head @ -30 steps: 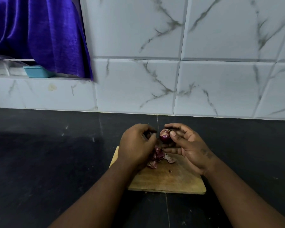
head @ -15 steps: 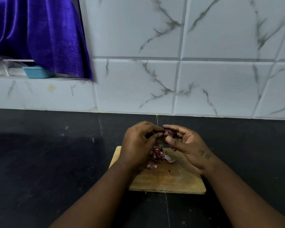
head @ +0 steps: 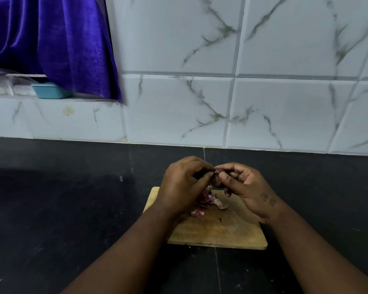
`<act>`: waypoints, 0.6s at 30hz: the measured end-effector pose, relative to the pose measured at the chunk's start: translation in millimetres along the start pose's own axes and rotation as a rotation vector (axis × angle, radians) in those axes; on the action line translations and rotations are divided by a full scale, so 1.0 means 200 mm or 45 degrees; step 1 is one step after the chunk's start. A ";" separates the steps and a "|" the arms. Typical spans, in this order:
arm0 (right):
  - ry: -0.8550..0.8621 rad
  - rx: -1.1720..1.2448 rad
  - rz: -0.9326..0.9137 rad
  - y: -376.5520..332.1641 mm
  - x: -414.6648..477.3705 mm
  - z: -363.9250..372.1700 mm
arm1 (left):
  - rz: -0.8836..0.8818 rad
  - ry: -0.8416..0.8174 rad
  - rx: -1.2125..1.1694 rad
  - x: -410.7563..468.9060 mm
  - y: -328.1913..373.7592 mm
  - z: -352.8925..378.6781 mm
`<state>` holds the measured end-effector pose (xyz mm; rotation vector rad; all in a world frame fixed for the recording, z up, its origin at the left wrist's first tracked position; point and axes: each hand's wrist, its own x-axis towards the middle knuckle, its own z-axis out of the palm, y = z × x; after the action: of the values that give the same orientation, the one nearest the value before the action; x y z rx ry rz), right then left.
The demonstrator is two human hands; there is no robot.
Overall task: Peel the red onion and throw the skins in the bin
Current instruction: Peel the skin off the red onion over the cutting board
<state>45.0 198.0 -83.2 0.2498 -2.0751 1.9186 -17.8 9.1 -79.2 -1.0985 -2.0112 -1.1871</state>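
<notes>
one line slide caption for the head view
Both hands peel a red onion above skins piled on a wooden board.

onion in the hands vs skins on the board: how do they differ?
The red onion is held above the cutting board, pinched between the left hand and right hand; the skins lie loose on it. The onion is one compact, mostly hidden piece; the skins are scattered flakes. Both are reddish purple.

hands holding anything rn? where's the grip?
Yes: the small red onion, held above the wooden cutting board. The right hand pinches its sides between thumb and fingers; the left hand fingertips pinch at its top, apparently at skin.
</notes>
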 end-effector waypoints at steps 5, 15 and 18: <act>-0.018 0.028 0.014 0.02 0.00 0.01 | -0.020 -0.005 0.033 0.00 0.01 0.01; -0.032 0.151 0.056 0.05 0.02 -0.01 | -0.602 0.018 -0.579 -0.02 0.05 0.04; -0.020 0.150 0.029 0.05 0.02 0.00 | -0.694 0.019 -0.762 -0.01 0.05 0.04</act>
<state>38.7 199.6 -91.1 0.2690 -1.9851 2.0621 -9.7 17.5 -79.4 -0.7885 -2.0612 -2.1691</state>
